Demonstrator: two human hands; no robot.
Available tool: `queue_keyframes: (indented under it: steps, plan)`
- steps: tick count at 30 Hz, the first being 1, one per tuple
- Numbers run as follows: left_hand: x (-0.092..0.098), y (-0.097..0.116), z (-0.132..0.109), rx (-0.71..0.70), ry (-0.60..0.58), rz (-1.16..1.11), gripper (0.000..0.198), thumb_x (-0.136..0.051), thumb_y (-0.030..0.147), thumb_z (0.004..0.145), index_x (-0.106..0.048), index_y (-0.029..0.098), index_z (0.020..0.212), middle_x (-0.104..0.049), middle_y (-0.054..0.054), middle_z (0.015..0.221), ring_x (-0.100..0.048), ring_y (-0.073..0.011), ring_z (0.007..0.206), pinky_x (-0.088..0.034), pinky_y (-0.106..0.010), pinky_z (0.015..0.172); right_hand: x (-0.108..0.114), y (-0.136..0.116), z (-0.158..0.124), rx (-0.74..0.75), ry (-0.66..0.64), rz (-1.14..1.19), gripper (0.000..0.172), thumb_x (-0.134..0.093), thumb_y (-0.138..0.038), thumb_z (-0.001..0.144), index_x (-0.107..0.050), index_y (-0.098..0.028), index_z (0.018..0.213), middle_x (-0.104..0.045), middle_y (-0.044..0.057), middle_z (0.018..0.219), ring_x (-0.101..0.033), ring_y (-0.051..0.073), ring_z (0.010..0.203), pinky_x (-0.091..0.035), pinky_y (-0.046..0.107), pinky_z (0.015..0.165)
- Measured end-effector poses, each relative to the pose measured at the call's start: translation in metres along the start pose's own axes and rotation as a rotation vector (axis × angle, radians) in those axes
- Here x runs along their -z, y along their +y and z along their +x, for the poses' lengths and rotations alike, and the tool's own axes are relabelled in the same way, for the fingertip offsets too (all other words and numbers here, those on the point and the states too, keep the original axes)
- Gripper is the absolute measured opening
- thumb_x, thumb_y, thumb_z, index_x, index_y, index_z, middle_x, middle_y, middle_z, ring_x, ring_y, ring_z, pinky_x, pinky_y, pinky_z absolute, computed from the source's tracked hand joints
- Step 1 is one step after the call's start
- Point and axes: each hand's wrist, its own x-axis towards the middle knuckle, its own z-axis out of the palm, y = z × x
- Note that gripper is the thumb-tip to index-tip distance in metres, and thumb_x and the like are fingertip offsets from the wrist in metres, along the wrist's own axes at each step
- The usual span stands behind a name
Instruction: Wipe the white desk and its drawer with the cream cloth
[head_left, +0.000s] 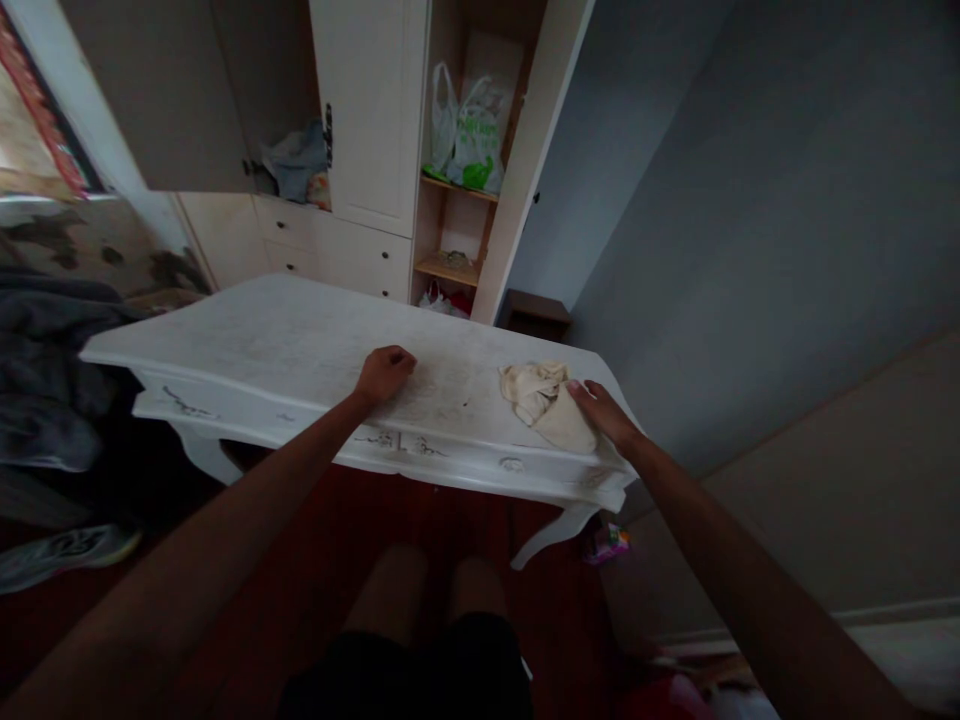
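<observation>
A white table (247, 325) with carved drawer fronts stands before me, its top smudged with grey and brown marks. My left hand (386, 372) is curled closed at the middle of the tabletop, and nothing shows in it. A crumpled cream cloth (559, 415) lies near the table's right end, one part folded over toward the front edge. At the cloth's right side, my right hand (606, 410) grips its edge with the thumb on top; the fingers underneath are partly hidden.
Behind the table is a white wardrobe (371, 120) with open doors and plastic bags (476, 140) on a shelf. Dark clothes (52, 340) are heaped at the left, above a shoe (71, 552). A grey wall (750, 250) closes the right side. A pink packet (607, 543) lies by the right table leg.
</observation>
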Motion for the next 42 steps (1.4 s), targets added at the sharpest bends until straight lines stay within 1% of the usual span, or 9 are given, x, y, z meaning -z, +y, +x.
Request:
queue_keyframes:
  steps: [4,8,12,18,22,26,31,36,42]
  plan:
    - [0.000,-0.003,-0.001,0.014,-0.003,-0.058,0.022,-0.058,0.038,0.069,-0.062,0.018,0.062,-0.060,0.000,0.056,-0.051,-0.0137,0.054,-0.039,-0.026,0.055,-0.028,-0.037,-0.002,0.037,-0.084,-0.100,0.064,-0.071,-0.053,0.072,-0.060,-0.016,0.123,-0.068,0.014,0.119,-0.065,0.027,0.104,-0.049,0.038,0.090]
    - [0.000,-0.004,-0.001,0.046,0.021,-0.122,0.022,-0.059,0.039,0.068,-0.063,0.018,0.065,-0.061,0.000,0.059,-0.050,-0.0127,0.051,-0.039,-0.025,0.053,-0.055,-0.064,-0.029,0.162,0.053,-0.156,0.048,-0.067,-0.036,0.076,-0.062,-0.019,0.121,-0.072,0.009,0.109,-0.066,0.025,0.095,-0.051,0.038,0.086]
    - [-0.002,-0.007,0.000,0.033,0.023,-0.094,0.021,-0.059,0.038,0.068,-0.062,0.018,0.062,-0.061,0.000,0.057,-0.052,-0.0132,0.053,-0.039,-0.025,0.054,-0.088,-0.079,-0.088,0.636,0.135,-0.181,0.049,-0.064,-0.027,0.077,-0.060,-0.020,0.126,-0.066,0.010,0.119,-0.059,0.027,0.111,-0.046,0.041,0.099]
    - [-0.001,-0.004,-0.001,0.032,0.024,-0.069,0.018,-0.058,0.035,0.068,-0.063,0.018,0.063,-0.061,0.001,0.056,-0.052,-0.0129,0.052,-0.040,-0.024,0.054,-0.154,-0.074,-0.148,1.115,-0.056,-0.442,0.051,-0.060,-0.020,0.085,-0.053,-0.026,0.135,-0.062,0.011,0.126,-0.057,0.026,0.110,-0.045,0.041,0.091]
    - [-0.001,-0.004,-0.002,0.034,0.040,-0.077,0.019,-0.058,0.034,0.069,-0.061,0.018,0.061,-0.060,0.001,0.055,-0.051,-0.0124,0.051,-0.039,-0.024,0.053,-0.196,-0.062,-0.140,1.106,-0.012,-0.543,0.042,-0.045,-0.013,0.095,-0.054,-0.025,0.134,-0.065,0.010,0.127,-0.060,0.023,0.104,-0.046,0.039,0.084]
    - [-0.001,-0.004,-0.002,0.018,0.052,-0.052,0.019,-0.057,0.034,0.069,-0.061,0.018,0.060,-0.060,0.001,0.056,-0.052,-0.0127,0.052,-0.039,-0.024,0.053,-0.214,-0.059,-0.132,1.032,-0.040,-0.529,0.041,-0.053,-0.019,0.092,-0.057,-0.025,0.132,-0.066,0.011,0.126,-0.058,0.026,0.114,-0.042,0.044,0.099]
    - [-0.002,-0.007,0.000,0.021,0.051,-0.048,0.019,-0.057,0.034,0.070,-0.063,0.017,0.062,-0.061,0.000,0.056,-0.053,-0.0128,0.052,-0.040,-0.024,0.053,-0.215,-0.058,-0.138,0.999,-0.060,-0.474,0.034,-0.061,-0.020,0.085,-0.067,-0.026,0.118,-0.062,0.009,0.133,-0.052,0.028,0.126,-0.037,0.049,0.108]
    - [-0.001,-0.009,-0.002,0.022,0.056,-0.123,0.020,-0.057,0.035,0.070,-0.064,0.017,0.066,-0.062,0.000,0.060,-0.053,-0.0125,0.053,-0.040,-0.024,0.053,-0.211,-0.028,-0.147,0.832,-0.023,-0.446,0.035,-0.065,-0.014,0.078,-0.071,-0.025,0.111,-0.065,0.012,0.128,-0.055,0.032,0.123,-0.038,0.054,0.107]
    - [-0.001,-0.010,-0.003,0.034,0.079,-0.179,0.018,-0.058,0.033,0.070,-0.064,0.016,0.067,-0.061,0.000,0.060,-0.052,-0.0113,0.052,-0.040,-0.023,0.052,-0.204,0.013,-0.166,0.471,0.143,-0.411,0.063,-0.052,-0.010,0.078,-0.050,-0.018,0.140,-0.073,0.014,0.109,-0.068,0.033,0.096,-0.047,0.051,0.095]
